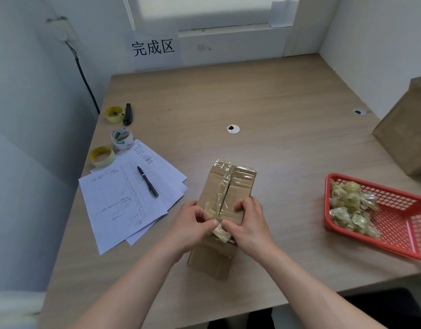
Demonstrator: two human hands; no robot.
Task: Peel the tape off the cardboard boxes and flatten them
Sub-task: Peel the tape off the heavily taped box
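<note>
Red basket (380, 207) and second box (404, 138) cut off right.

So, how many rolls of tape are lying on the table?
3, all near the table's left edge: a yellow roll farthest back beside the utility knife, a white roll at the papers' corner, and a yellow roll nearest. None seems hidden.

My count of things on the worktop

Two cardboard boxes (224, 195) (405, 129), three tape rolls (115, 114) (121, 138) (102, 156), one pen (147, 181), one red basket (394, 224).
</note>
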